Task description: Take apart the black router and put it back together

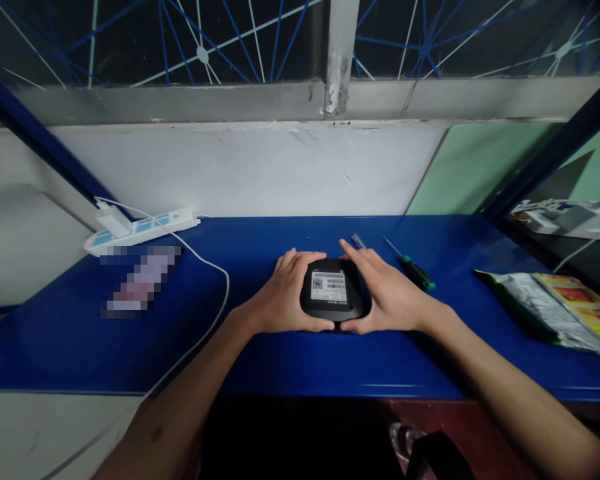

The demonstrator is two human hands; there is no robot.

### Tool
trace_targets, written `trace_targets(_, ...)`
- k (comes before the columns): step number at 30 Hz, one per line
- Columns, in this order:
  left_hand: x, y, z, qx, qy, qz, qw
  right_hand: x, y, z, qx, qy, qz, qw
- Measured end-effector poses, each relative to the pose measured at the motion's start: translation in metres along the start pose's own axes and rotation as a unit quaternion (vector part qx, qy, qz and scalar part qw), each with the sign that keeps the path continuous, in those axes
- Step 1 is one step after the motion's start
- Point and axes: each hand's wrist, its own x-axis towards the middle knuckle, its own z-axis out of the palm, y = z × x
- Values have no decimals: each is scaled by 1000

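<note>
Between my two hands is a black, rounded-square electronic device with a white label and a QR code on its upper face. My left hand wraps its left side, fingers at the far edge and thumb along the near edge. On the opposite side, my right hand grips it the same way, and the two thumb tips nearly meet at the front. Just beyond the right hand lies a screwdriver with a green and black handle. A small clear rod-like piece shows partly behind the right fingers.
The blue table carries a white power strip with a charger plugged in. Its white cable runs down past my left forearm. A pixelated flat object lies at left, a shiny food packet at right. Blue posts flank the table.
</note>
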Motion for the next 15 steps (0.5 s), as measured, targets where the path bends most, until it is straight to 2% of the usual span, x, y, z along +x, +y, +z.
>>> trace_targets(6, 2, 3, -1, 20, -64, -28, 997, -1, 1, 2, -12, -44, 13, 999)
trace_targets(15, 1, 3, -4, 25, -102, -44, 994, -2, -1, 5, 4, -66, 16, 998)
